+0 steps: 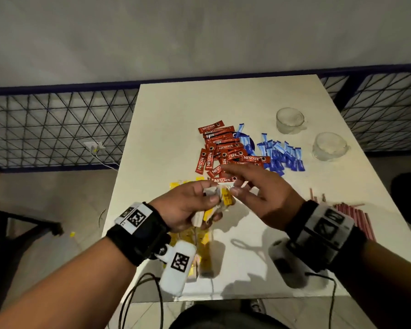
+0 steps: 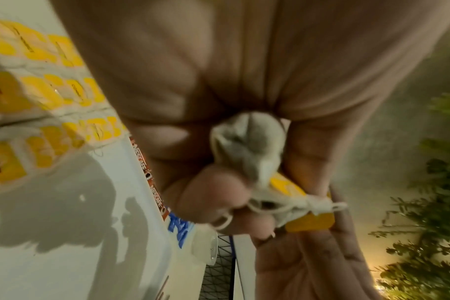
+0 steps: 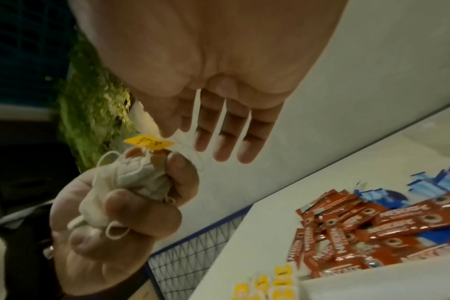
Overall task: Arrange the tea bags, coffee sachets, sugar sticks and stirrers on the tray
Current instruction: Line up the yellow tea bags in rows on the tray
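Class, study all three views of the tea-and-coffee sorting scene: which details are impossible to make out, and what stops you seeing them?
- Tray: none identifiable on the table in any view.
- Tea bags in the left hand: count unclear; bunched, covered by its fingers.
- Right hand: whether it pinches a string is unclear; motion blur, all views.
- Tag print: too small and blurred, right wrist view.
- Stirrers: partly behind the right wrist, head view.

Dim, warm overhead light throws hard hand shadows onto the white table (image 1: 176,119). Both wrist views are blurred and stretched at the edges.
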Demonstrator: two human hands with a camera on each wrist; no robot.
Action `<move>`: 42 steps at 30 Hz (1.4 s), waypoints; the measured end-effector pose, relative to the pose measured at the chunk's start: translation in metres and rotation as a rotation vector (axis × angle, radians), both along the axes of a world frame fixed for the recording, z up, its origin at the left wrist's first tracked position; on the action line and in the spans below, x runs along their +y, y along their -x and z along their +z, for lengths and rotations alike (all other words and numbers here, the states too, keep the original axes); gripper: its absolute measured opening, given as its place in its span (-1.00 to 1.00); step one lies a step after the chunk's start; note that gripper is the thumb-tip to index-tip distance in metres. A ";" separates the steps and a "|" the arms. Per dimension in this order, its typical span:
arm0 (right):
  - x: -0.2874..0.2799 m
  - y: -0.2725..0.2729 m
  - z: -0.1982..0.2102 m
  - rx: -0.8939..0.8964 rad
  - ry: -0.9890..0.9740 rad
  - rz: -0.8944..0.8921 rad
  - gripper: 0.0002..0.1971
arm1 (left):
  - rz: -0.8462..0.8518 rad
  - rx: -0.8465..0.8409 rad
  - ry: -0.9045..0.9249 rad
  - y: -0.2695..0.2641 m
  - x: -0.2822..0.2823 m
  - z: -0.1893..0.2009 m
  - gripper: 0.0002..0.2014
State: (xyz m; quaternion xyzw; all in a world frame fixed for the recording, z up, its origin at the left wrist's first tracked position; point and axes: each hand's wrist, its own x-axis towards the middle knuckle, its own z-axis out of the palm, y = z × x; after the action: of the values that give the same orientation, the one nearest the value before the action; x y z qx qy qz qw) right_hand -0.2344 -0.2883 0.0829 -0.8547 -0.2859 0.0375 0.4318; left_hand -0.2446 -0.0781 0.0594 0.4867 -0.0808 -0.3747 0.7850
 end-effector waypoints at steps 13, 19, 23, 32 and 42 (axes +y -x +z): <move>0.012 0.011 0.023 0.159 -0.130 0.017 -0.91 | 0.441 0.226 0.198 0.042 0.001 0.001 -0.59; 0.021 0.005 0.040 0.009 0.162 0.036 -0.94 | 0.701 -0.145 -0.498 0.048 0.004 0.020 -0.76; 0.034 0.007 0.045 -0.060 0.238 0.097 -0.97 | 0.519 -0.482 -0.785 0.048 0.002 0.031 -0.81; 0.056 0.026 0.023 0.146 0.107 0.060 -0.92 | 0.575 -0.388 -0.800 0.072 0.020 0.015 -0.55; 0.061 0.043 -0.020 0.389 0.031 0.014 -0.89 | 0.534 -0.357 -0.951 0.094 0.029 -0.010 -0.77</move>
State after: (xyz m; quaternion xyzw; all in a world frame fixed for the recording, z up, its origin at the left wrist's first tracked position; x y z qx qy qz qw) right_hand -0.2771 -0.2272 0.0634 -0.8358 -0.2026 0.2093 0.4654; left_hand -0.3388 -0.0491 0.0492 0.8456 0.0912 -0.0707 0.5212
